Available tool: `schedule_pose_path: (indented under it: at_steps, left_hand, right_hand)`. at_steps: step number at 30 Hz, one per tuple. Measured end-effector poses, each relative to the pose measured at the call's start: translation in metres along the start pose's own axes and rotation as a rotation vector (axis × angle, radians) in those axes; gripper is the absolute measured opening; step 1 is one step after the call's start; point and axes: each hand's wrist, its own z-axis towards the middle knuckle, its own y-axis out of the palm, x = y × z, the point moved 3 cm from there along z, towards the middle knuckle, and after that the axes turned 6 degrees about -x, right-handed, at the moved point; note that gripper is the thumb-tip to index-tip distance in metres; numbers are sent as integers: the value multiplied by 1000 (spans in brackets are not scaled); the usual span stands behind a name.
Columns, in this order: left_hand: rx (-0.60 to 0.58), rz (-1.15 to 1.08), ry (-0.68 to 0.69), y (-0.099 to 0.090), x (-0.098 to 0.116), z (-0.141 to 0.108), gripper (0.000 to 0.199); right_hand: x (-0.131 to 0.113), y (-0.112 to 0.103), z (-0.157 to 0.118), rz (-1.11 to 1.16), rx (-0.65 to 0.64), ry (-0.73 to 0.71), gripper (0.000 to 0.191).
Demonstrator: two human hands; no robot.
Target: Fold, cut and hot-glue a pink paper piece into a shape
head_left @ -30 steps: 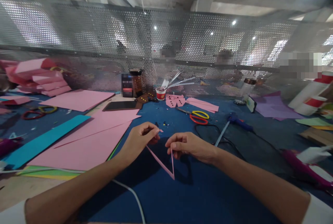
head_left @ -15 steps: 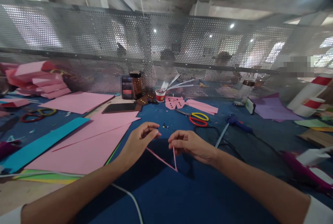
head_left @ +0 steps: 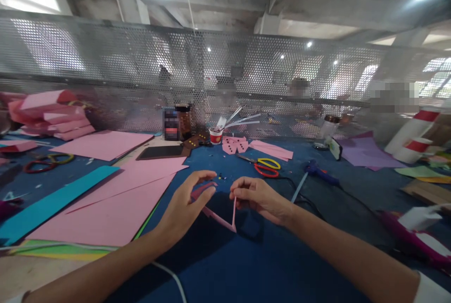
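A narrow folded pink paper strip [head_left: 221, 221] hangs in a V shape above the dark blue tabletop. My right hand [head_left: 255, 198] pinches its right end between thumb and fingertips. My left hand [head_left: 188, 206] curves around the other end with thumb and fingers apart. Part of the paper shows in that gap, and the rest passes behind the thumb, so any contact with the lower fingers is hidden. Beyond my hands lie scissors [head_left: 267, 167] with yellow and red handles and a pink paper piece with black dots [head_left: 235, 144].
Pink sheets [head_left: 105, 213] and a teal strip [head_left: 63, 199] cover the left side. A blue glue gun [head_left: 322, 173] with its cord lies at right. Behind stand a paper cup [head_left: 216, 136] holding clear sticks and a perforated metal screen [head_left: 232, 58]. A white cable [head_left: 172, 275] crosses the front.
My left thumb and fingers have spread apart, showing more of the pink paper between them. The strip's fold has shifted slightly left. My right hand keeps its pinch, and the view has tilted up a little.
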Motion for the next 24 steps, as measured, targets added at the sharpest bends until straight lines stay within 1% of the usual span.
schedule_pose_path:
  at_steps: [2, 4, 6, 7, 9, 11, 13, 17, 19, 24]
  left_hand:
    - [13, 122, 122, -1, 8, -4, 28]
    - [4, 228, 283, 0, 17, -9, 25]
    - [-50, 291, 397, 3, 24, -15, 26]
    - [-81, 324, 434, 4, 27, -18, 29]
    - [-130, 382, 458, 8, 28, -21, 33]
    - [-158, 421, 444, 11, 27, -22, 32]
    - [-175, 436, 438, 13, 25, -22, 25]
    - [-203, 442, 491, 16, 26, -22, 8]
    - [-200, 455, 506, 17, 28, -23, 5]
    - [-136, 500, 528, 14, 29, -21, 13]
  right_hand:
    - [-1, 1, 0, 3, -2, -13, 29]
    - [-2, 2, -1, 10, -6, -23, 30]
    - [-2, 3, -1, 13, -10, -22, 31]
    - [-2, 3, -1, 14, -10, -21, 31]
    - [-1, 3, -1, 13, -10, -20, 31]
    - [-1, 3, 0, 16, -10, -26, 31]
    - [-1, 2, 0, 16, -8, -34, 30]
    - [-2, 2, 0, 11, -5, -38, 29]
    - [-4, 2, 0, 13, -9, -47, 29]
    - [-6, 1, 0, 5, -6, -75, 29]
